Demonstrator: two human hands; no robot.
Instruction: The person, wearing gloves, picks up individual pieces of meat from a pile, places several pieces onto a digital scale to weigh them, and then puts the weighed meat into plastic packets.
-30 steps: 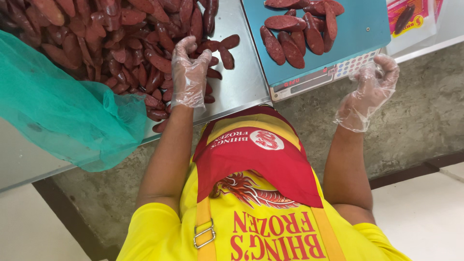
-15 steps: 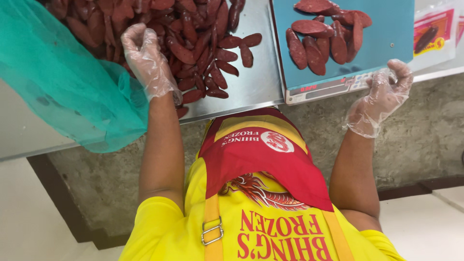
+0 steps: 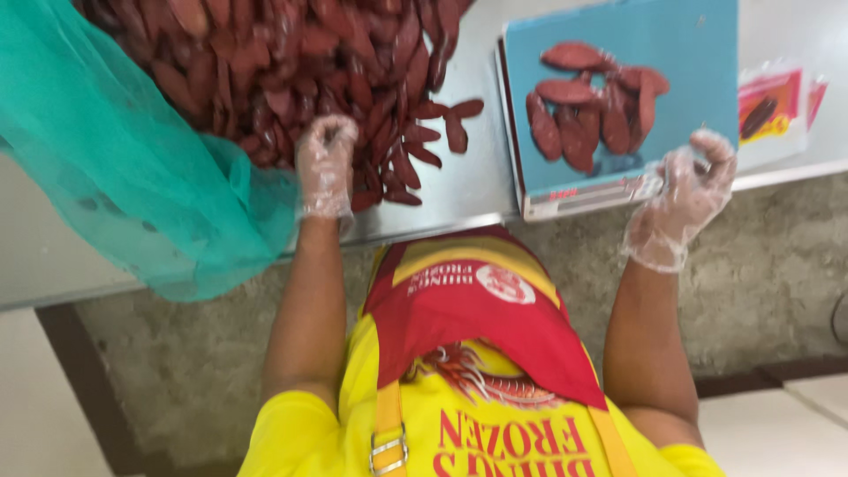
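Steel counter [image 3: 481,181] holds a sausage pile [image 3: 265,71] at eleven o'clock; left hand [image 3: 325,163] curls into it, grasp unclear. Right hand [image 3: 685,199], fingers loosely apart, touches the scale [image 3: 698,53] at two o'clock.

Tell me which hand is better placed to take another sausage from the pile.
Left. The left hand rests on the sausage pile; the right hand is apart, at the blue scale's front edge.

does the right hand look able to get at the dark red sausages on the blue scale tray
Probably yes: the right hand rests at the blue scale tray's near edge, with nothing between it and the dark red sausages.
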